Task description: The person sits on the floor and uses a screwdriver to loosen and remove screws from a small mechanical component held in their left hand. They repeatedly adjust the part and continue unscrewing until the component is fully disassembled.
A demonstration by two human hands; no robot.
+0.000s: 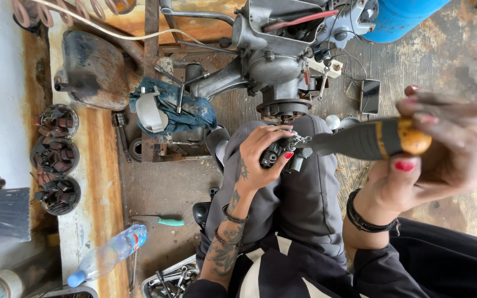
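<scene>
At frame centre, the left hand [260,157] holds 1 small metal part [282,152] on the lap, fingers curled tight around it. The right hand [443,146], at the right, grips 1 dark screwdriver [365,140] with its tip at the part. 3 copper-wound coils [56,157] line the left edge; 1 plastic bottle [109,255] and 1 green-handled tool [158,221] lie lower left.

Engine [274,49] stood just beyond fingers. Phone [370,95] lay between fingers and blue drum [398,16]. Bottle [109,255], green-handled tool [158,221], three stators [56,157] sat well apart.
</scene>
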